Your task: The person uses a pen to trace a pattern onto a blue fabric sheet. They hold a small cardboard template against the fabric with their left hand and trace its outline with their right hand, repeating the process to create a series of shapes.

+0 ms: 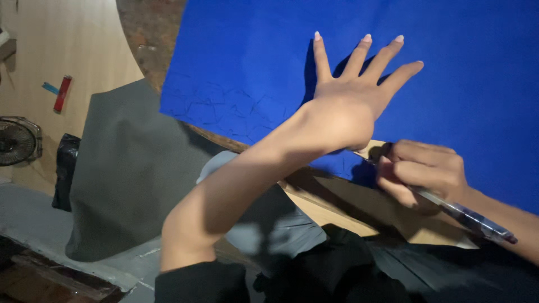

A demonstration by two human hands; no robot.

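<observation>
- Red lighter-shaped object (pixel 62 93) lies on the pale floor, far left; small fan (pixel 17 140) just below it, near the frame edge.
- Grey cloth (pixel 132 168) hangs off the table's left edge.
- Blue paper sheet (pixel 252 62) covers the wooden table (pixel 149 33); faint pen lines mark its lower left corner.
- Left hand (pixel 348 106) presses flat on the sheet near its lower edge, fingers spread wide, gripping nothing.
- Right hand (pixel 424 174) closed around a pen (pixel 477 220), tip at the sheet's lower edge, beside a tan board (pixel 348 207) underneath.
</observation>
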